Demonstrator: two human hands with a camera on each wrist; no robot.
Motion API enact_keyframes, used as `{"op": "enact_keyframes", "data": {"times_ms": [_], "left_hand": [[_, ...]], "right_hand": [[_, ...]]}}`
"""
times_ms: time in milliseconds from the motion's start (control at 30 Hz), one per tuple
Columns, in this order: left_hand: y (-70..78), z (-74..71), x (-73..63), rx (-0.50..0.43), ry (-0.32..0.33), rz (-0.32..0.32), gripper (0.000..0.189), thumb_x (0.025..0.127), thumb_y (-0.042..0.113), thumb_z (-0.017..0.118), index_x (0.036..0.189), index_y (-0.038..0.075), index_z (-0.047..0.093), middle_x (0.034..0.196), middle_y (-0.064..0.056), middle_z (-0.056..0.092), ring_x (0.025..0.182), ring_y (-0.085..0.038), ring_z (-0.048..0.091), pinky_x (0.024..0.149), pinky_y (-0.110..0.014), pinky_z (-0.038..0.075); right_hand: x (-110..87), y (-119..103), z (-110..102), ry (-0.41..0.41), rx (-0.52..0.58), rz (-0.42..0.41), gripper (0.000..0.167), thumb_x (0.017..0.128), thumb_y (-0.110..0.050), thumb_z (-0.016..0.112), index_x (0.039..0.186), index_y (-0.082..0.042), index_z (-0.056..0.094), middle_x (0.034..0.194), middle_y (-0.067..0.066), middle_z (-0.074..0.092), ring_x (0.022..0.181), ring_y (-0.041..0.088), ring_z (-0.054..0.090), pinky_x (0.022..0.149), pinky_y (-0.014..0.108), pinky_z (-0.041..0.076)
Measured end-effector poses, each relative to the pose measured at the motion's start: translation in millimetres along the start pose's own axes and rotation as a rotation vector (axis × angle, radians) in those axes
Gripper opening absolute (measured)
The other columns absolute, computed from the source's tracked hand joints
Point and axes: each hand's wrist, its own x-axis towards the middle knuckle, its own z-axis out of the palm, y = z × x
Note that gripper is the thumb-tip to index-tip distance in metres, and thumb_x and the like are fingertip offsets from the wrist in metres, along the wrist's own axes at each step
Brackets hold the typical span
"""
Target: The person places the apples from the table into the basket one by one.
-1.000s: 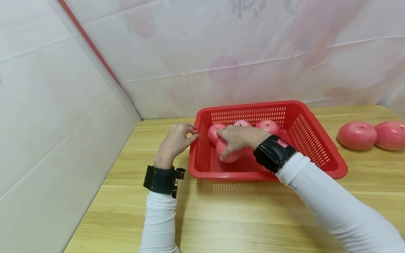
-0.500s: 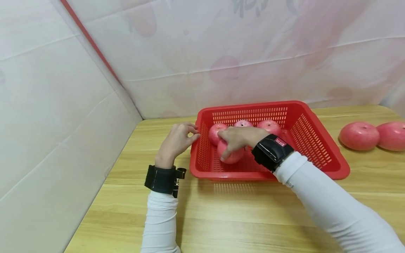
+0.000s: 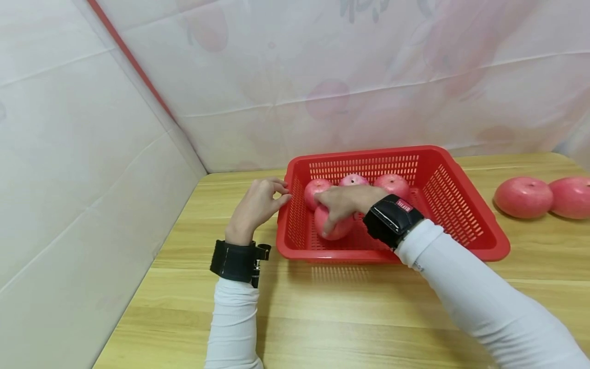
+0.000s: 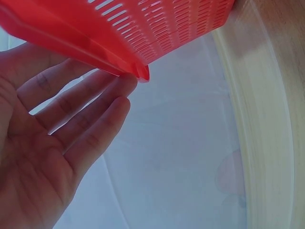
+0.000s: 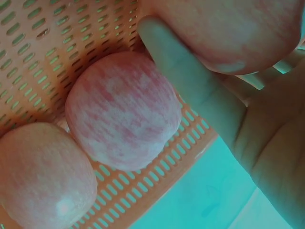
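A red slotted plastic basket [image 3: 451, 210] stands on the table in the head view. Inside its left part, my right hand [image 3: 345, 200] grips a red apple [image 3: 335, 231] from above. In the right wrist view the thumb [image 5: 190, 81] lies along this apple [image 5: 238, 28]. Behind the hand, an apple [image 3: 312, 196] sits at the left, a paler one [image 3: 353, 179] in the middle and another [image 3: 392, 184] to the right. My left hand [image 3: 255, 207] is at the basket's left rim. In the left wrist view its extended fingers [image 4: 90, 138] reach the rim's underside, apparently touching it.
Two large apples, one [image 3: 524, 198] beside the other [image 3: 573, 198], lie on the wooden table [image 3: 322, 318] to the right of the basket. A printed cloth wall [image 3: 276, 92] rises behind the table, with a white wall [image 3: 69, 179] at the left.
My right hand and the gripped apple have shifted very slightly within the basket. The left hand stays at the rim, and the other apples keep their places.
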Motion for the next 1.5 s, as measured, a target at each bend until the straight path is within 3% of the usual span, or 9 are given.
{"op": "enact_keyframes", "data": {"times_ms": [300, 533, 767, 900, 1133, 1500], "left_hand": [[-0.3, -0.2, -0.9, 0.005, 0.002, 0.006, 0.018, 0.095, 0.009, 0.071, 0.107, -0.003, 0.078, 0.122, -0.019, 0.069, 0.115, -0.033, 0.063, 0.092, -0.039, 0.057], [0.1, -0.2, -0.7, 0.005, 0.001, 0.005, 0.018, 0.095, 0.009, 0.072, 0.107, -0.002, 0.078, 0.122, -0.019, 0.069, 0.116, -0.033, 0.063, 0.093, -0.04, 0.056], [-0.5, 0.1, -0.7, 0.002, 0.001, 0.009, 0.018, 0.095, 0.009, 0.072, 0.107, -0.002, 0.078, 0.121, -0.019, 0.069, 0.114, -0.032, 0.064, 0.09, -0.039, 0.057], [-1.2, 0.4, -0.8, -0.005, -0.001, 0.003, 0.018, 0.095, 0.009, 0.072, 0.108, -0.002, 0.078, 0.121, -0.019, 0.069, 0.112, -0.032, 0.064, 0.088, -0.038, 0.058], [-0.5, 1.1, -0.1, -0.016, 0.002, 0.002, 0.018, 0.094, 0.008, 0.072, 0.107, -0.002, 0.078, 0.121, -0.019, 0.069, 0.114, -0.033, 0.064, 0.09, -0.04, 0.057], [-1.0, 0.8, 0.5, -0.007, 0.001, 0.008, 0.017, 0.095, 0.008, 0.071, 0.106, -0.003, 0.078, 0.12, -0.019, 0.069, 0.116, -0.033, 0.063, 0.093, -0.04, 0.056]], "right_hand": [[0.2, -5, 1, -0.049, -0.003, -0.006, 0.068, 0.079, -0.018, 0.085, 0.136, 0.0, 0.053, 0.118, 0.009, 0.06, 0.111, 0.025, 0.055, 0.101, 0.042, 0.046], [0.3, -7, 1, -0.088, -0.042, -0.009, 0.064, 0.078, -0.014, 0.085, 0.134, -0.002, 0.055, 0.114, 0.008, 0.061, 0.107, 0.024, 0.055, 0.1, 0.04, 0.046], [1.1, -8, 1, -0.117, -0.052, 0.001, 0.068, 0.08, -0.013, 0.083, 0.14, -0.004, 0.053, 0.125, 0.009, 0.059, 0.115, 0.025, 0.052, 0.102, 0.042, 0.046], [0.7, -9, 0, -0.117, -0.018, 0.005, 0.072, 0.079, -0.008, 0.08, 0.145, -0.006, 0.051, 0.129, 0.01, 0.057, 0.116, 0.026, 0.05, 0.096, 0.04, 0.048], [-0.6, -7, -3, -0.097, 0.012, 0.003, 0.074, 0.077, -0.006, 0.081, 0.145, -0.001, 0.051, 0.125, 0.01, 0.058, 0.11, 0.026, 0.053, 0.092, 0.038, 0.049], [-0.7, -13, -4, -0.11, -0.092, -0.034, 0.065, 0.079, -0.007, 0.082, 0.138, 0.001, 0.055, 0.11, 0.009, 0.061, 0.101, 0.024, 0.056, 0.087, 0.035, 0.051]]}}
